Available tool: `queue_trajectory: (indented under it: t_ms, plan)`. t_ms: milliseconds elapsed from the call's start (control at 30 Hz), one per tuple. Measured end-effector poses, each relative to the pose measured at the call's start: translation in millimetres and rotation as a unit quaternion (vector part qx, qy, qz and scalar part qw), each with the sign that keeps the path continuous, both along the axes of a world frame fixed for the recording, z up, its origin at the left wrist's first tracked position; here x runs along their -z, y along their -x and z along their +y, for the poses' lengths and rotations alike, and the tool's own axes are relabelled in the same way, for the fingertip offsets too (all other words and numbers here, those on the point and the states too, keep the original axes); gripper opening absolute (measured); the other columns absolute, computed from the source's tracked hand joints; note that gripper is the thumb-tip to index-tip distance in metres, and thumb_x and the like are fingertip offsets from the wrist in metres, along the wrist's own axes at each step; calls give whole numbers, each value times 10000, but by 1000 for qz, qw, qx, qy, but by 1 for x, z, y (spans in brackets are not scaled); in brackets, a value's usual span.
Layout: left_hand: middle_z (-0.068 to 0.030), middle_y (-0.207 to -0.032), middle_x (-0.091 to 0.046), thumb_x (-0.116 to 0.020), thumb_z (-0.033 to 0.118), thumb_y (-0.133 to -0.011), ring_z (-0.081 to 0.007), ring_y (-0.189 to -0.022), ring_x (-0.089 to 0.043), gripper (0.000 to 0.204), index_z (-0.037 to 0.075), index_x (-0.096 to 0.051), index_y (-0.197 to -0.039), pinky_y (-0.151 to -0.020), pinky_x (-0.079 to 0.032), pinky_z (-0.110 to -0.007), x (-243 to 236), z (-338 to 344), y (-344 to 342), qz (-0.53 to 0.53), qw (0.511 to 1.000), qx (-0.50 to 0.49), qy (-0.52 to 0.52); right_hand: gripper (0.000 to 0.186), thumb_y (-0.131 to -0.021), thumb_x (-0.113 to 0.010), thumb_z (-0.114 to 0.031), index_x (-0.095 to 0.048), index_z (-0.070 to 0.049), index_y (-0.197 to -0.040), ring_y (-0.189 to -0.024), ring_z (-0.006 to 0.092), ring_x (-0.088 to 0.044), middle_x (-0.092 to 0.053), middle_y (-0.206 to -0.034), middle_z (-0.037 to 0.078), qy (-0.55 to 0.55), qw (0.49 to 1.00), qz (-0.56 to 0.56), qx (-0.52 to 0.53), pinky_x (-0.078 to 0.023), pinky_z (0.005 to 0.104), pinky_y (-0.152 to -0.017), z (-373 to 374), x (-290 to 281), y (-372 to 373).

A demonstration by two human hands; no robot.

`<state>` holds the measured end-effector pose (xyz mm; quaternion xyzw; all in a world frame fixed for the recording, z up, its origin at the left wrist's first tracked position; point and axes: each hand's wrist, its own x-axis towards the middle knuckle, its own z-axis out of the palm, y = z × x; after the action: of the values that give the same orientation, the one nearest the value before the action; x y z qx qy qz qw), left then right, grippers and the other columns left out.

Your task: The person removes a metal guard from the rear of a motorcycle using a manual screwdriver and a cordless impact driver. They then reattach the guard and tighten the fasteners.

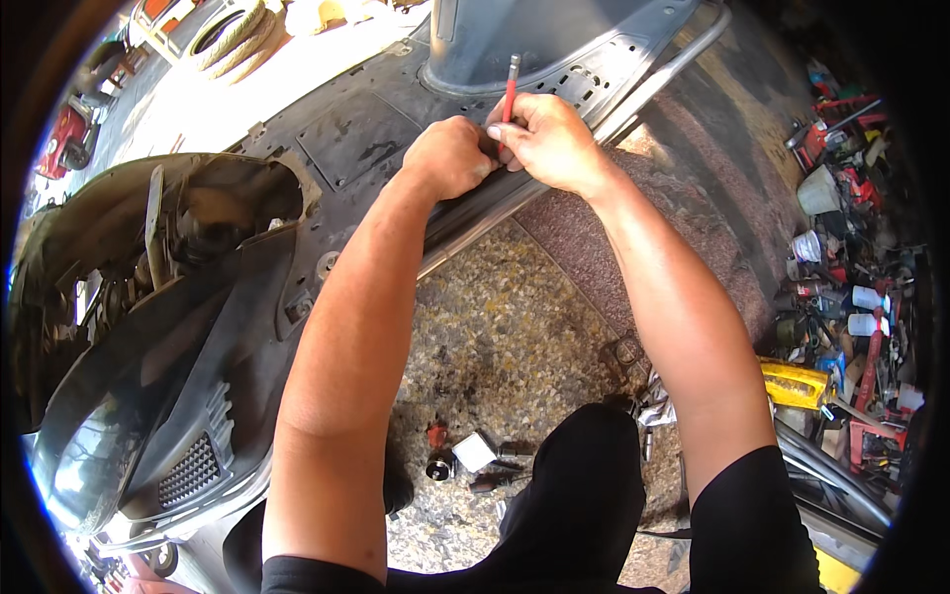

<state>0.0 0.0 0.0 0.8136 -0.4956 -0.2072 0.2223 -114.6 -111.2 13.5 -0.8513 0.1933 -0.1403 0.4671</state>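
My right hand is closed around a slim red tool with a silver metal end, which points up past the fingers. The tool's lower end is hidden, so I cannot tell its exact kind. My left hand is curled with its fingertips against those of the right hand. Whatever it may hold is covered by the fingers. Both hands are at the near edge of a scooter's dark footboard, just in front of the grey upright body panel.
The scooter's opened front section lies to the left. On the stone floor are a small white box, a black socket-like cylinder and other small parts. Cluttered tools and bottles, with a yellow case, line the right. Tyres lie far left.
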Motion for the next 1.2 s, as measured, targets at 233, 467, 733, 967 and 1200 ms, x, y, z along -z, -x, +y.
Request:
queue_trajectory:
  t_ms: [233, 467, 733, 967, 1200]
  plan:
    - [-111, -924, -712, -646, 208, -751, -292, -916, -673, 204, 143, -744, -918, -813, -529, -392, 8, 3, 1, -5, 1000, -29, 5, 133, -903, -620, -130, -663, -10, -941, -610, 125, -618, -645, -666, 75, -18, 1000, -9, 0, -498, 305, -598, 7, 1, 2]
    - [-139, -944, -708, -650, 267, -737, -308, -934, -673, 232, 118, -744, -888, -842, -528, -409, 6, 11, 17, -35, 996, -75, 16, 67, -916, -609, -49, -627, 6, -883, -633, 115, -645, -665, -737, 63, 66, 997, -42, 8, -527, 261, -546, 5, 10, 7]
    - [-153, -904, -700, -611, 294, -800, -345, -897, -668, 226, 119, -728, -881, -805, -530, -437, -5, 16, 33, -62, 992, -111, 27, 119, -850, -712, -147, -679, -44, -896, -685, 165, -657, -697, -748, 93, 148, 982, 26, 113, -520, 335, -633, 19, 5, 4]
    - [-144, -954, -692, -598, 268, -806, -339, -947, -654, 219, 111, -717, -902, -831, -522, -444, 1, 19, 33, -83, 990, -96, 61, 91, -856, -655, -45, -654, -20, -944, -730, 177, -668, -696, -792, 113, 33, 998, -1, 49, -532, 326, -688, 15, -13, 1]
    - [-154, -1048, -675, -603, 276, -811, -320, -985, -658, 259, 68, -721, -911, -868, -520, -419, -5, 18, 32, -79, 992, -96, 8, 126, -834, -677, -142, -655, -32, -891, -817, 325, -685, -684, -819, 185, 204, 975, 67, 50, -525, 434, -746, 21, -24, -6]
